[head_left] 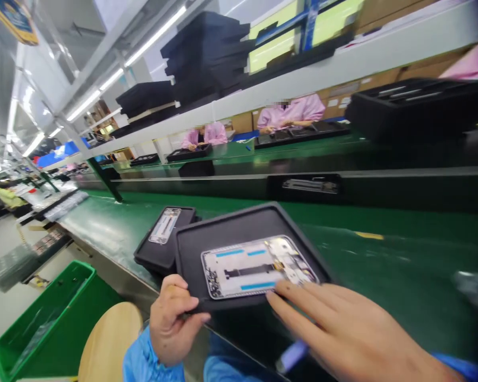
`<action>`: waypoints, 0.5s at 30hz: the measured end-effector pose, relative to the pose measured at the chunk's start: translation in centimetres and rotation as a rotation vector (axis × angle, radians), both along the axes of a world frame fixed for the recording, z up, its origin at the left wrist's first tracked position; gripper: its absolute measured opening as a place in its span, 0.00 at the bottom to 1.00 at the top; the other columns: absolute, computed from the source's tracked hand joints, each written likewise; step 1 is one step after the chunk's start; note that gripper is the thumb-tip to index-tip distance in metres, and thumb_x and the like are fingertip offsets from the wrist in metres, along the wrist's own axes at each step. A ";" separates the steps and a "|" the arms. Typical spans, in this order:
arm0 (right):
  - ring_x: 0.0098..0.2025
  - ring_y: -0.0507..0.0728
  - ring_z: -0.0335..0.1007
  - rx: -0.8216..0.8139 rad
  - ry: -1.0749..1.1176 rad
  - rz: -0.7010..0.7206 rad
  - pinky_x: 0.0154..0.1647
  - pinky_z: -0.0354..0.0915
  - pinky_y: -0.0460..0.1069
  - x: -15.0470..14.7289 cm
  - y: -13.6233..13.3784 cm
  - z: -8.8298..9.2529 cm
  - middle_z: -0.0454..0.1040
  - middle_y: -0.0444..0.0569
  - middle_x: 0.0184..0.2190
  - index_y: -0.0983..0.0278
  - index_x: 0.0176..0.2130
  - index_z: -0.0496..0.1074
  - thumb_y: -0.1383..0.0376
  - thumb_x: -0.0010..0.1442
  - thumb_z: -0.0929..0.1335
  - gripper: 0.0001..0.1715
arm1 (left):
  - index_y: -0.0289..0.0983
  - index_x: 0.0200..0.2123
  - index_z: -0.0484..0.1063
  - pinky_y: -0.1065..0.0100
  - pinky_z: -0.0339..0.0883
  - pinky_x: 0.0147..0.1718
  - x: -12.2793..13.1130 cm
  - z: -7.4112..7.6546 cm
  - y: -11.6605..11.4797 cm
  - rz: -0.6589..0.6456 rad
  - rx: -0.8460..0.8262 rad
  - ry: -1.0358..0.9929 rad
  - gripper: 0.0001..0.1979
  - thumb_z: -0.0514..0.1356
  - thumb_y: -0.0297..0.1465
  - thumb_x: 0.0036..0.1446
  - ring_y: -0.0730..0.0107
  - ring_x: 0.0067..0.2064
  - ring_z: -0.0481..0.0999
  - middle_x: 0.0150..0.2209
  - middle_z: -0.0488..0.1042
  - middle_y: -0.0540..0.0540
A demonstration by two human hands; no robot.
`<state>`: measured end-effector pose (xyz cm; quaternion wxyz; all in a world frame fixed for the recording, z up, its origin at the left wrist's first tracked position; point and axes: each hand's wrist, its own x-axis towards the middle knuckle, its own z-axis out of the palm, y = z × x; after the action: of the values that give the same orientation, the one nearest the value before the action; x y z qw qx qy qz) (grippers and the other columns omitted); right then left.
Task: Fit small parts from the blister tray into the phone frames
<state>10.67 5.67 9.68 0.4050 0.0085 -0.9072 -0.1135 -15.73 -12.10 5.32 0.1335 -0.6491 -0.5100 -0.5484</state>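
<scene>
Presumably light, stiff and fragile, best held by its rim, the phone part (pixel 255 270) lies in the tray (pixel 195 252) by its near edge, left hand (pixel 174 319) pinching the near-left corner, right hand (pixel 342 321) outstretched, grip unclear.

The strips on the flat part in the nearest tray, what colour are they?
Bright blue; the strips show best in the head view.

A long, glossy green workbench (pixel 382 281) carries a black, rimmed rectangular tray (pixel 153 253) near the front edge — and a flat yellow strip (pixel 369 235).
</scene>
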 end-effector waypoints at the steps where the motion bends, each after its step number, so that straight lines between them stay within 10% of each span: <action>1: 0.40 0.59 0.73 0.005 -0.034 -0.056 0.41 0.65 0.55 1.9 -0.5 -0.8 0.78 0.54 0.43 0.65 0.48 0.74 0.75 0.64 0.59 0.20 | 0.43 0.44 0.73 0.53 0.69 0.49 1.0 -0.6 1.1 -0.089 -0.022 -0.036 0.20 0.72 0.26 0.49 0.67 0.37 0.72 0.30 0.73 0.52; 7: 0.36 0.58 0.73 -0.198 -0.221 -0.384 0.39 0.67 0.54 8.7 -4.4 -8.8 0.77 0.53 0.37 0.66 0.42 0.74 0.75 0.65 0.58 0.18 | 0.42 0.43 0.74 0.48 0.68 0.55 5.1 -6.5 8.0 -0.379 -0.293 -0.154 0.14 0.69 0.29 0.53 0.57 0.52 0.74 0.37 0.73 0.48; 15: 0.36 0.57 0.72 -0.457 -0.360 -0.389 0.39 0.70 0.53 10.2 -3.9 -13.3 0.74 0.52 0.37 0.65 0.45 0.74 0.72 0.65 0.60 0.15 | 0.39 0.52 0.67 0.45 0.55 0.64 -0.6 -8.4 12.8 0.252 -0.540 -0.151 0.23 0.66 0.34 0.54 0.50 0.63 0.63 0.56 0.68 0.37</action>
<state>20.84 1.74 -3.60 0.2007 -0.2356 -0.9507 0.0209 -16.29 0.69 -3.07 -0.0149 -0.5503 -0.7221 -0.4189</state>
